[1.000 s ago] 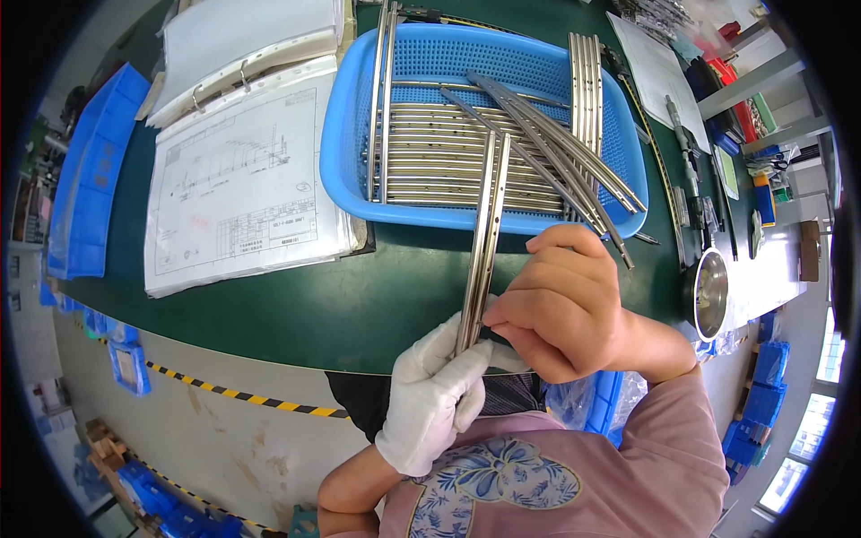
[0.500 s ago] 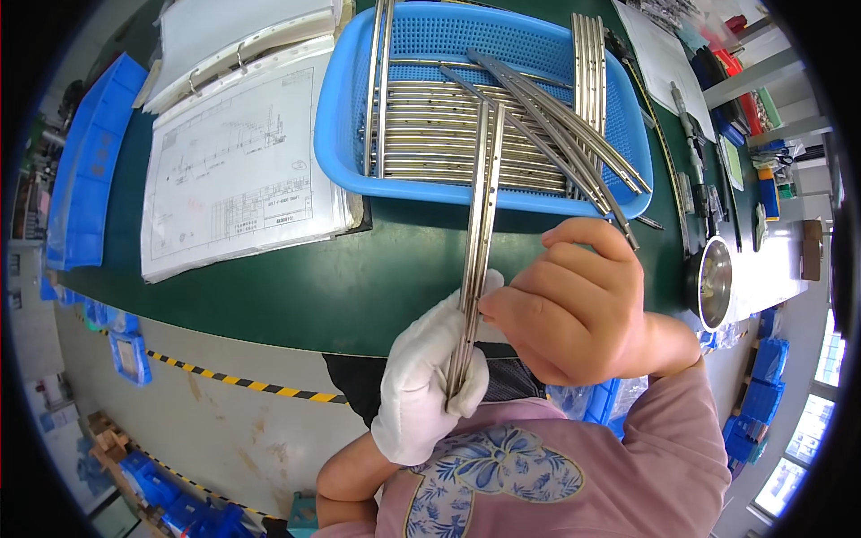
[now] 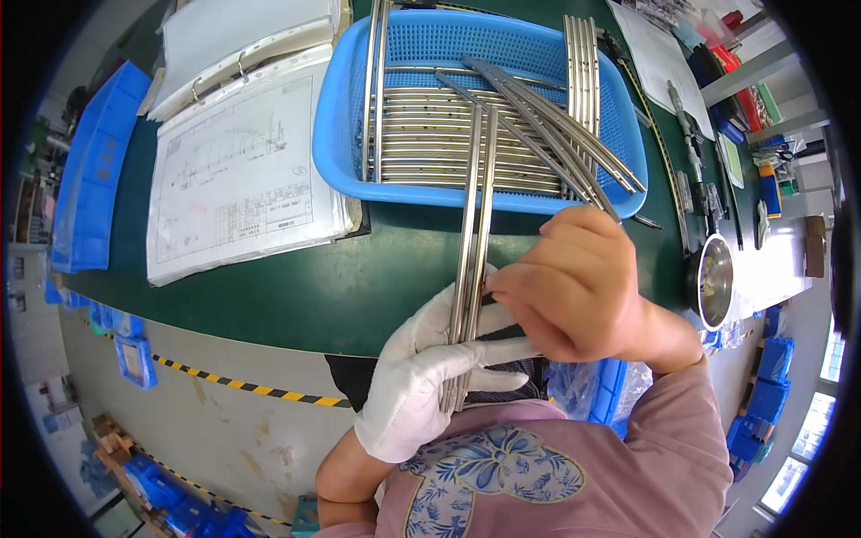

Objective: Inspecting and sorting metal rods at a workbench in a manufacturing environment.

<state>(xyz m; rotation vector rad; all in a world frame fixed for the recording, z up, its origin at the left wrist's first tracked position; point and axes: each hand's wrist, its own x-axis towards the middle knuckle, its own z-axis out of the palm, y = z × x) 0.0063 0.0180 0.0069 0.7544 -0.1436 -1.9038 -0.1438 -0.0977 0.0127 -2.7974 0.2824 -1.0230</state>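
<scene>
Two slim metal rods (image 3: 465, 242) stand side by side in front of me, their upper ends over a blue basket (image 3: 327, 152). My left hand (image 3: 404, 386), in a white glove, holds their lower part with the thumb across them and other fingers stretched to the right. The bare right hand (image 3: 578, 287) is closed, its thumb tip and fingertips against the right-hand rod's edge; part of this pinch is hidden. Inside the basket lie many similar rods (image 3: 430, 143) with small holes, several crossing at a slant (image 3: 556, 125) over its right side.
An open ring binder with drawings (image 3: 233, 179) lies left of the basket on the green table (image 3: 296, 305). A blue bin (image 3: 99, 170) is farther left. To the right are a metal bowl (image 3: 715, 282), a caliper-like tool (image 3: 691, 134) and papers (image 3: 641, 45).
The held rods now show smooth faces where holes showed before, and a gap between them is wider. My left fingers have uncurled to the right. The right hand has shifted slightly up.
</scene>
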